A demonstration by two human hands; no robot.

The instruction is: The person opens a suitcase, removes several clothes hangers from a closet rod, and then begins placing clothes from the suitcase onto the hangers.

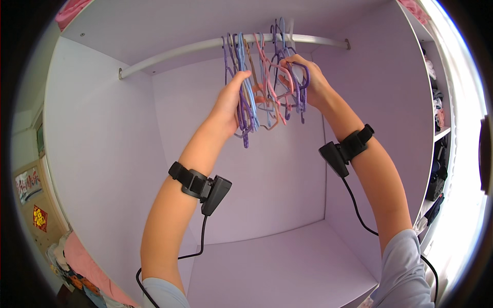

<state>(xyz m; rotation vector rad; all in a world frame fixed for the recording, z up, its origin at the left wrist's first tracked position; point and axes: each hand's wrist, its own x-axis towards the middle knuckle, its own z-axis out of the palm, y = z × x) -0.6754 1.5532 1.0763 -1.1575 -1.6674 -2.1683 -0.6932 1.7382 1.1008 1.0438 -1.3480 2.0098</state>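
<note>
Several clothes hangers in purple, blue, pink and brown hang by their hooks from a white closet rod. My left hand is closed around a bunch of purple and blue hangers, its thumb at the front and fingertips showing behind them. On the right, my right hand grips other purple hangers near the right end of the bunch. Pink hangers hang between the two hands. The fingers of my right hand are partly hidden behind the hangers.
The rod meets the wardrobe's side walls at metal brackets. Open shelves with folded clothes stand beyond the right panel, next to a bright curtain. A pink cloth lies at lower left. Black straps with cabled devices circle both forearms.
</note>
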